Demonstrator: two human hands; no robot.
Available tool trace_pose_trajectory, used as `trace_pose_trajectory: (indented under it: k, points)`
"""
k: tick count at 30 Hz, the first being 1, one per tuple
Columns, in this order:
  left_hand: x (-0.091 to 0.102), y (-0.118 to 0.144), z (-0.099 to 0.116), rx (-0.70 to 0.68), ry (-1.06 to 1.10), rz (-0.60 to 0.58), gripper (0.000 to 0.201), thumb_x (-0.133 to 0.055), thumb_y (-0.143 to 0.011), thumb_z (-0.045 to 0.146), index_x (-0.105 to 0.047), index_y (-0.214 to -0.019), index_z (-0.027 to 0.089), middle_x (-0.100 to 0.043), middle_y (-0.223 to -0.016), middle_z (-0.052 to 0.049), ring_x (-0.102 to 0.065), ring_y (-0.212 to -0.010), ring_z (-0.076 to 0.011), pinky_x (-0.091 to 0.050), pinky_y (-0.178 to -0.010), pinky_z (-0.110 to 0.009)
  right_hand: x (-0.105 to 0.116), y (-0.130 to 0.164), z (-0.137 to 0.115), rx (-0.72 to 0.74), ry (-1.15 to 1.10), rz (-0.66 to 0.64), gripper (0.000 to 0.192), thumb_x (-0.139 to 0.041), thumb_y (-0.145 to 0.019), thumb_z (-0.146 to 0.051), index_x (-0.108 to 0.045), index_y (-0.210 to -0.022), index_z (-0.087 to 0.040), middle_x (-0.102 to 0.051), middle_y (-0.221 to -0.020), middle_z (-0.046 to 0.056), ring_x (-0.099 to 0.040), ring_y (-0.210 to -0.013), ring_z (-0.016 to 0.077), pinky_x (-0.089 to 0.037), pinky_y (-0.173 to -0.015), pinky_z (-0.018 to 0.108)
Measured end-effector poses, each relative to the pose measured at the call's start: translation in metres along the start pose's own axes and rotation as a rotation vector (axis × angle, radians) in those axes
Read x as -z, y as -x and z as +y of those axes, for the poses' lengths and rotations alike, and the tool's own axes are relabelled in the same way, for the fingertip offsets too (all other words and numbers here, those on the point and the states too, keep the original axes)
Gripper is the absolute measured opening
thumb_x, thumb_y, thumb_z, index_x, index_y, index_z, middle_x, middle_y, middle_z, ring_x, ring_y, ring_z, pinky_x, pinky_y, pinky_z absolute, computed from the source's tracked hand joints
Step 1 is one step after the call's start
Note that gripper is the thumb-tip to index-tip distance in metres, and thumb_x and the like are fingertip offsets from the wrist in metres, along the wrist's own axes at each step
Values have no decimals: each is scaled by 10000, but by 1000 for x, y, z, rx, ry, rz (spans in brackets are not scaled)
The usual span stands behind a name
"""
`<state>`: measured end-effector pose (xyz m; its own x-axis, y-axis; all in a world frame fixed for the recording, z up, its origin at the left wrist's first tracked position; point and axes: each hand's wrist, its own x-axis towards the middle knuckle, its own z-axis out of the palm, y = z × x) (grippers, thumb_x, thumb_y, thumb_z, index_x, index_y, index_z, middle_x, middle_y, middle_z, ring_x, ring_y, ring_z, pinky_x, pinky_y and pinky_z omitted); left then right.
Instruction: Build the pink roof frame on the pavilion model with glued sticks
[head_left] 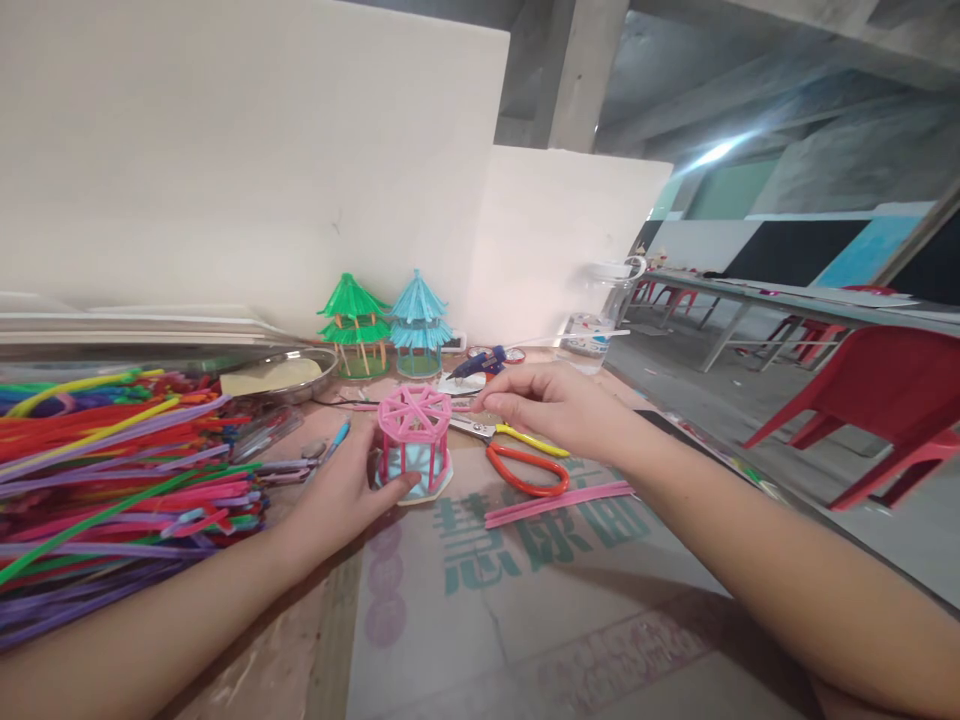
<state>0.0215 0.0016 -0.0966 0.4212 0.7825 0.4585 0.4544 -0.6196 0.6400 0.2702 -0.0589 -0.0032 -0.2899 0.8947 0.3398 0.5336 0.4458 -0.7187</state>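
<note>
A small pink and light-blue pipe-cleaner pavilion [415, 440] stands on the cardboard-covered table [525, 620]. My left hand [341, 495] holds its base from the left, thumb against the front. My right hand [551, 405] hovers just right of the pavilion's pink roof with fingertips pinched, seemingly on a thin pink pipe cleaner piece. Scissors with red and yellow handles [517, 455] lie just beneath my right hand. Several pink pipe cleaners [559, 502] lie to the right of the scissors.
A big heap of coloured pipe cleaners [105, 470] fills the left. Finished green [354, 325] and blue [418, 322] pavilions stand at the back by the white board. A blue glue gun [480, 362], a metal tray [281, 375] and red chairs [870, 400] are nearby.
</note>
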Motion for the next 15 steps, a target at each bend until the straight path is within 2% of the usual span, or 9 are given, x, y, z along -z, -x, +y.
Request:
trace_pose_trajectory:
  k: [4, 8, 12, 15]
  points:
    - [0, 0, -1, -18, -29, -47, 546, -674, -800, 389, -515, -1293, 217, -641, -1242, -106, -593, -1156, -307, -484, -987, -448, 7, 2, -4, 13, 220, 12, 273, -528, -913, -325, -667, -747, -158, -523, -590, -37, -461, -549, 92, -324, -520, 212]
    - [0, 0, -1, -18, -40, -49, 546, -669, -808, 395, -504, -1298, 220, -638, -1235, -107, -591, -1153, -311, -485, -982, -454, 14, 7, -10, -21, 363, -40, 225, -503, -903, -169, -724, -940, -166, -601, -665, -24, -499, -567, 88, -329, -520, 199]
    - [0, 0, -2, -13, -39, -56, 557, -666, -809, 380, -486, -1313, 227, -633, -1240, -104, -590, -1150, -306, -488, -977, -451, 16, 10, -9, -53, 378, -69, 381, -502, -830, -38, -717, -1093, -210, -666, -768, -15, -566, -644, 103, -378, -557, 197]
    - [1, 0, -2, -9, -42, -61, 564, -667, -804, 394, -489, -1312, 225, -628, -1254, -104, -596, -1144, -302, -488, -975, -443, 14, 11, -7, -26, 322, -76, 345, -534, -834, -67, -716, -1089, -208, -688, -789, -4, -610, -692, 123, -437, -605, 216]
